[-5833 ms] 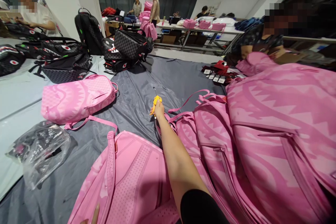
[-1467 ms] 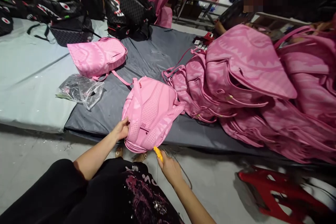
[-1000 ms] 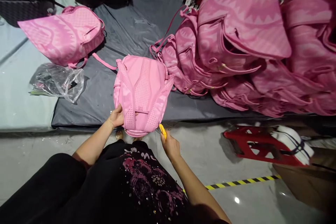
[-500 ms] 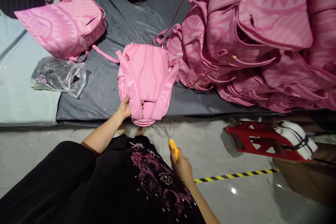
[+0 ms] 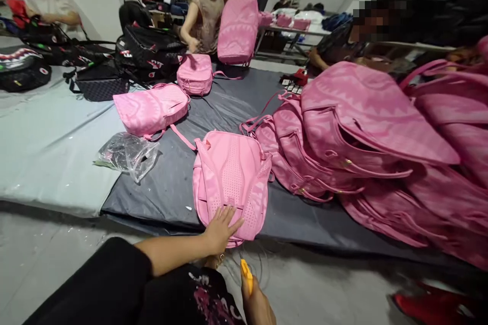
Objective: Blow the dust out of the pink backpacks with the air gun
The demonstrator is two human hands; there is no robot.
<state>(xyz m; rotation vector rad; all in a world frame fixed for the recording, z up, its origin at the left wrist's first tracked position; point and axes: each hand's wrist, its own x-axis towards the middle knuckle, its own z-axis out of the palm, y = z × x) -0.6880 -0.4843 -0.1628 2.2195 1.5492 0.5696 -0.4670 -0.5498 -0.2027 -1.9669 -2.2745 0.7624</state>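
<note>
Head view: the left hand (image 5: 221, 231) lies with fingers spread across the lower back panel of a pink, camouflage-patterned fabric backpack (image 5: 233, 162), its grip flat and unclenched with hold of nothing, probably so that the palm steadies the load. That backpack lies straps up at the near edge of the grey-sheeted worktop (image 5: 171, 185), likely for easy reach, just beside heaped pink shark-toothed backpacks (image 5: 358, 122). The right hand (image 5: 259, 304) has its grip wrapped round a yellow plastic-looking tool (image 5: 247, 277), its thin tip pointing away from the body, presumably for safety.
</note>
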